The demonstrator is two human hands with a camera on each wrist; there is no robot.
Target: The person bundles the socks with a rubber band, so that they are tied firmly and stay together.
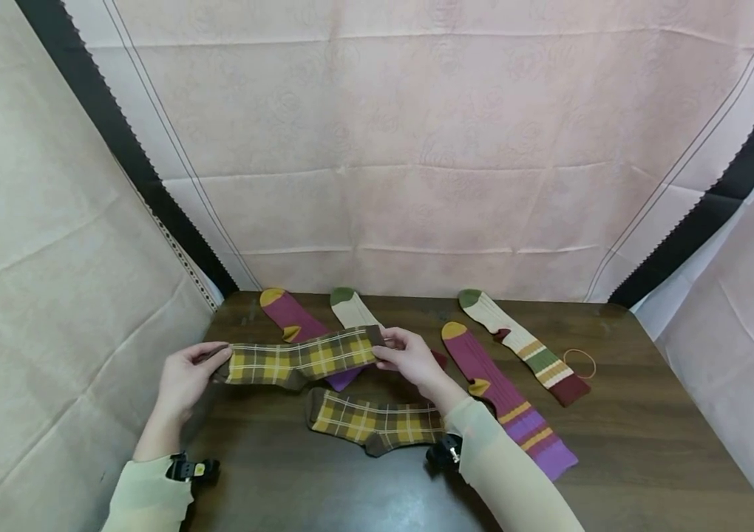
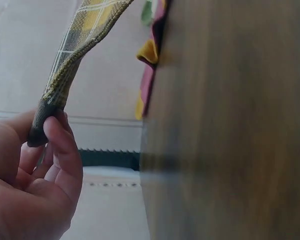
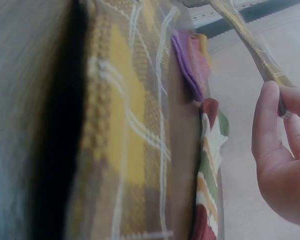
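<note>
A yellow-and-brown plaid sock [image 1: 327,356] is stretched sideways above the table in the head view. Its dark left end is pinched between the thumb and fingers of my left hand [image 1: 180,380]. My right hand [image 1: 417,362] pinches the dark band at the other end. In the left wrist view, the dark tip of the sock [image 2: 42,122] sits between thumb and fingertips. A matching plaid sock [image 1: 377,425] lies flat on the table below, partly covered by my right forearm; it fills much of the right wrist view, blurred.
Behind the held sock lie a purple sock [image 1: 304,318] and a white sock [image 1: 352,310], both partly hidden. To the right are another purple sock [image 1: 493,380] and a striped white one [image 1: 517,340] beside a thin elastic band [image 1: 593,362]. Pale cloth walls [image 1: 417,148] surround the wooden table [image 1: 650,443].
</note>
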